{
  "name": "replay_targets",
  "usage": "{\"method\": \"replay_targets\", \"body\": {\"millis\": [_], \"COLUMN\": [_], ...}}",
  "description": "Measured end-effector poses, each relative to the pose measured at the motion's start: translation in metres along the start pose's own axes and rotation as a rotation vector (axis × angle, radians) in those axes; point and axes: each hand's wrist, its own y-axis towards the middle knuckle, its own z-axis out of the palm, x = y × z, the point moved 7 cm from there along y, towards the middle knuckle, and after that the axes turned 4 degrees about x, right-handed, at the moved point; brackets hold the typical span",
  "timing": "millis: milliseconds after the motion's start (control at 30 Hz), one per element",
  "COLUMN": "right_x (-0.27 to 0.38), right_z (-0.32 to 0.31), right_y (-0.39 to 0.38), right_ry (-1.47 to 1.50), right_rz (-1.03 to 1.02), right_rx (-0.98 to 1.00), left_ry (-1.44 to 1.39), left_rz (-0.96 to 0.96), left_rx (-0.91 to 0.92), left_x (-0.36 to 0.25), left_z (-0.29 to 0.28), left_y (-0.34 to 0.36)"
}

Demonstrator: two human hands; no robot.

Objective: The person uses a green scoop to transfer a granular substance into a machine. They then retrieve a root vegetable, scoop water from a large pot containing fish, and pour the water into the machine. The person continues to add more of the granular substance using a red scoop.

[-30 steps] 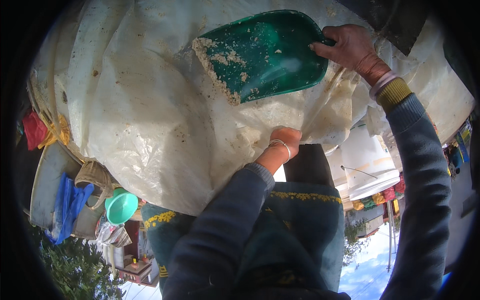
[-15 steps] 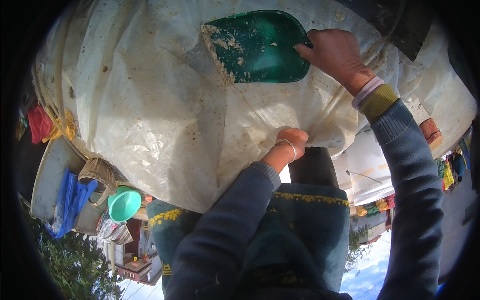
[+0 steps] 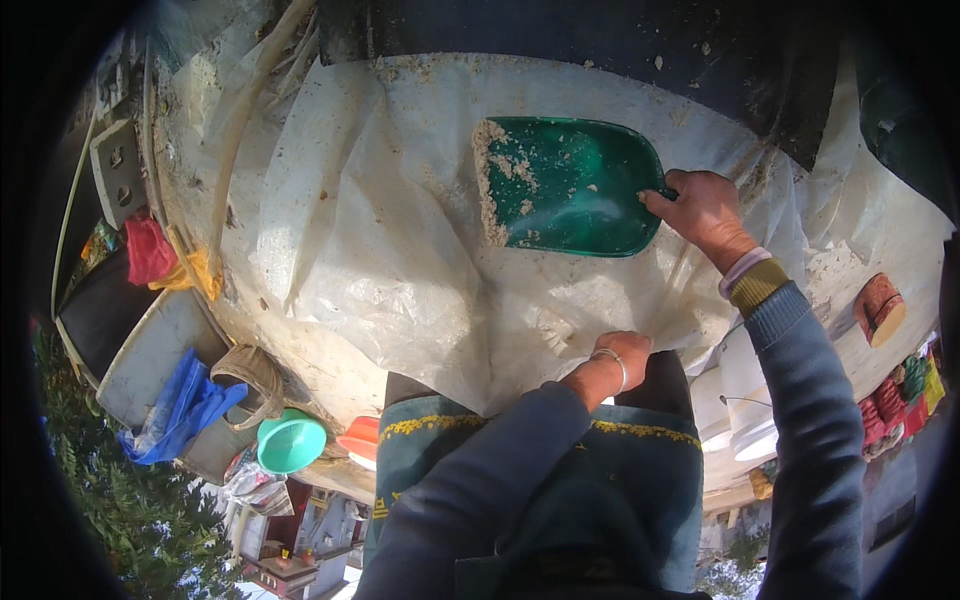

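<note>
My right hand (image 3: pixel 708 215) is closed round the short handle of a green plastic dustpan (image 3: pixel 585 190). Pale crumbly bits lie along its open edge, which points left, and a few are scattered inside. Under it spreads a creased, cloudy plastic sheet (image 3: pixel 420 240) speckled with dirt. Nearer to me, my left hand (image 3: pixel 622 358), with a bracelet at the wrist, is closed on the near edge of that sheet; its fingertips are hidden. The sheet is drawn into folds around this hand.
Dark sheeting (image 3: pixel 570 35) covers the far side. At left are a grey hollow block (image 3: pixel 118 172), red cloth (image 3: pixel 150 250), blue plastic (image 3: pixel 185 410), a woven basket (image 3: pixel 250 380) and a turquoise basin (image 3: pixel 291 442). A reddish block (image 3: pixel 880 310) and a white bucket (image 3: pixel 745 390) stand at right.
My view has shifted, bringing more of the dark sheeting at the far side into sight. The dustpan and both hands appear lower and farther right. Both grips are kept.
</note>
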Motion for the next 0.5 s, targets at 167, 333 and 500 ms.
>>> {"method": "replay_targets", "body": {"millis": [167, 333, 500], "right_x": [0.027, 0.083, 0.107], "right_z": [-0.061, -0.084, -0.109], "right_y": [0.033, 0.081, 0.117], "right_ry": [-0.088, -0.188, -0.292], "right_rz": [-0.054, -0.077, -0.086], "right_rx": [-0.140, -0.170, -0.125], "left_ry": [-0.080, -0.182, -0.173], "left_rz": [0.167, 0.236, 0.114], "left_rx": [-0.253, -0.309, -0.238], "left_x": [-0.050, -0.056, -0.017], "left_z": [-0.041, -0.048, -0.054], "left_y": [-0.101, -0.148, -0.127]}}
